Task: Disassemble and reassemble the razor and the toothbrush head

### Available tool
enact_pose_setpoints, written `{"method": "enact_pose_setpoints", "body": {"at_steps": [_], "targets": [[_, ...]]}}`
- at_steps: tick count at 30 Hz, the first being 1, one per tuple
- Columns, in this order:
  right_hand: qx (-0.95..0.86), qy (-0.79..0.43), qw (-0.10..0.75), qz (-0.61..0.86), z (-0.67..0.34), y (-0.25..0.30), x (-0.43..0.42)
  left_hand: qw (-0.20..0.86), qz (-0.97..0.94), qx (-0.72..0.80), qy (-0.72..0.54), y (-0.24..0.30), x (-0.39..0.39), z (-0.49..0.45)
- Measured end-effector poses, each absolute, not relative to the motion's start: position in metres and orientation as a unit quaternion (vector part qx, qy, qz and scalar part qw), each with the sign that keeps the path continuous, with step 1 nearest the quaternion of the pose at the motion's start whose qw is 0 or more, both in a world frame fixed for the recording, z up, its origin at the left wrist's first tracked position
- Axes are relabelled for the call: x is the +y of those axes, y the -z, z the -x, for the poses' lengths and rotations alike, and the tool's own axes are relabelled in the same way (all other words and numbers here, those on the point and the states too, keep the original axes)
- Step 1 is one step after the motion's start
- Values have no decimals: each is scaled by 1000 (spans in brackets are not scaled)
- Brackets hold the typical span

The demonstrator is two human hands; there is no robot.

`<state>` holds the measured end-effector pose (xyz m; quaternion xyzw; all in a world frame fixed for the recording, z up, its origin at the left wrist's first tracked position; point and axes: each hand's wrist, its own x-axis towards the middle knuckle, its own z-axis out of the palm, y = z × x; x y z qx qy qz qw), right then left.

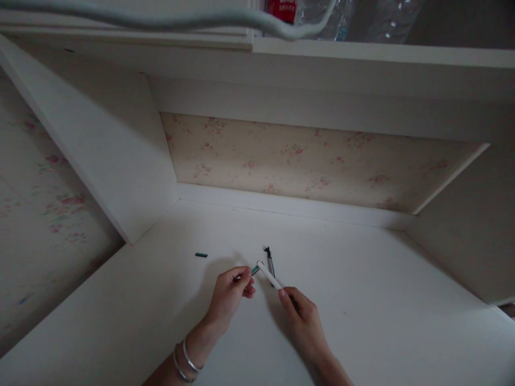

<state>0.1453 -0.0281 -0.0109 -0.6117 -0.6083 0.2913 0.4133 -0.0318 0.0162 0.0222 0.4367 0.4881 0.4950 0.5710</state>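
My right hand (300,316) is closed around a slim white razor handle (269,275), which points up and to the left. Pinched in the fingers of my left hand (231,292) is a small razor head (255,269) with a green strip. It meets the tip of the white handle; whether the two are joined I cannot tell. Just behind the handle, a black-and-grey razor (270,261) lies on the desk, its lower part partly hidden. Farther left rests a small dark strip with a green edge (201,255), which looks like another razor head.
The white desktop (362,279) is bounded by a side panel (100,139) on the left and a floral-papered wall (281,155) at the back. Overhead runs a shelf (362,53) with clear plastic bottles (386,21) and a red package (282,9). A pale cable (161,20) crosses the top.
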Motion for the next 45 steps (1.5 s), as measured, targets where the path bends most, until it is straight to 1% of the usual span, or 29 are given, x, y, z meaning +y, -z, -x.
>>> {"method": "enact_pose_setpoints", "body": {"at_steps": [6,13,19,24,30,36,41,45], "targets": [[-616,-292,412,604,-144,7,-28,559,-475,484,-476,-21,14,30],[-624,-300,404,598,-143,8,-29,580,-417,481,-508,-23,18,33],[-637,-301,404,583,-141,8,-30,566,-456,485,-486,-23,15,30],[-642,-302,403,577,-140,10,-30,582,-413,479,-511,-21,18,33],[-641,-305,399,580,-139,8,-30,565,-449,482,-497,-24,17,31],[-640,-303,400,582,-139,6,-31,564,-422,487,-516,-20,18,32],[-634,-302,401,589,-140,6,-31,542,-479,485,-491,-17,17,31],[-634,-299,406,587,-141,7,-30,538,-463,493,-504,-18,17,32]]}}
